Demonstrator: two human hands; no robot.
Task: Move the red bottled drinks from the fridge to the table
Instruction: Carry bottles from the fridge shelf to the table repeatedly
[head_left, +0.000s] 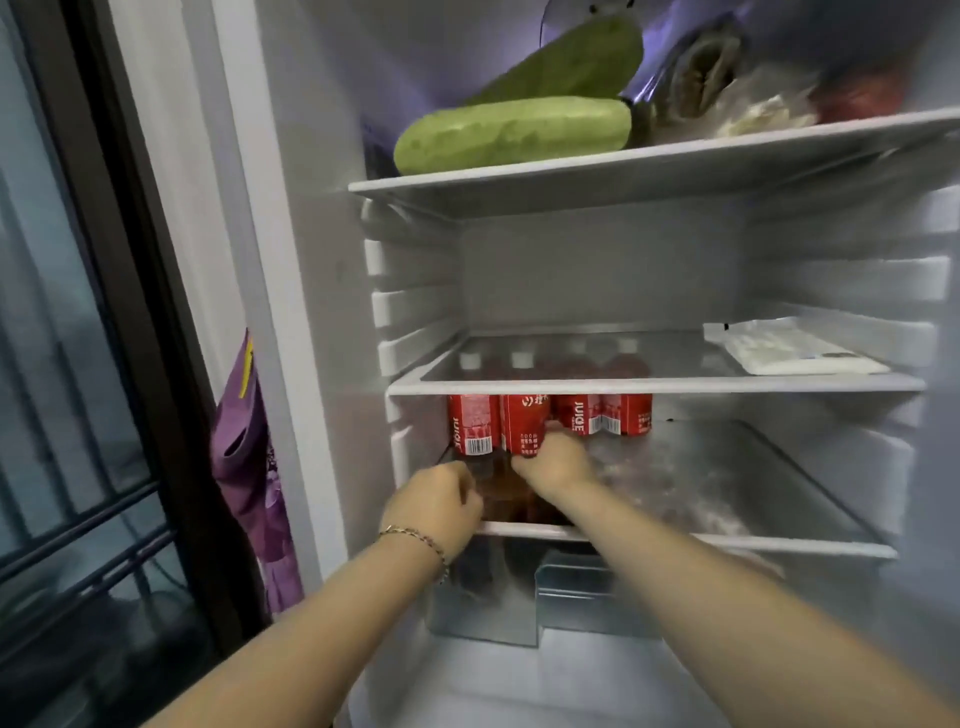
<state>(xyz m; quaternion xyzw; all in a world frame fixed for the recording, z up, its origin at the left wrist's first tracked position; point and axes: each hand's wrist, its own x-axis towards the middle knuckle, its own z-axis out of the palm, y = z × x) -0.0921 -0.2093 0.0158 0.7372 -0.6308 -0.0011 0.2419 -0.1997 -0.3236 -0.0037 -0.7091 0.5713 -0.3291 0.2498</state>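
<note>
White fridge (597, 270) interior, door open, fills the view. A dark barred window (78, 364) lies at 9 o'clock, and a purple bag (249, 457) hangs between it and the fridge wall.

Top shelf (623, 171), 12 o'clock: 2 pale green gourds (514, 135), one leaning on the other, beside wrapped food too blurred to name.

Middle shelf (675, 385), glass: a flat white packet (795, 348) lies at its 3 o'clock end.

Lower shelf (727, 542): 4 red bottled drinks (602, 415) stand upright in 2 rows at its 9 o'clock end, and their white caps show through the glass above. None has left the fridge.

My right hand (556, 460) reaches in from 5 o'clock. Its fingers are curled round the right front bottle (522, 426) at the lower edge of its red label.

My left hand (441, 499), with a chain bracelet (415, 535) at the wrist, comes in from 7 o'clock. Its fingers are curled against the clear lower body of the left front bottle (470, 423), just under the barcode. I cannot tell whether they close round it.

The 2 hands sit side by side, near each other but apart, with amber drink visible between them. The 2 rear bottles stand untouched at 1 o'clock of my right hand.
</note>
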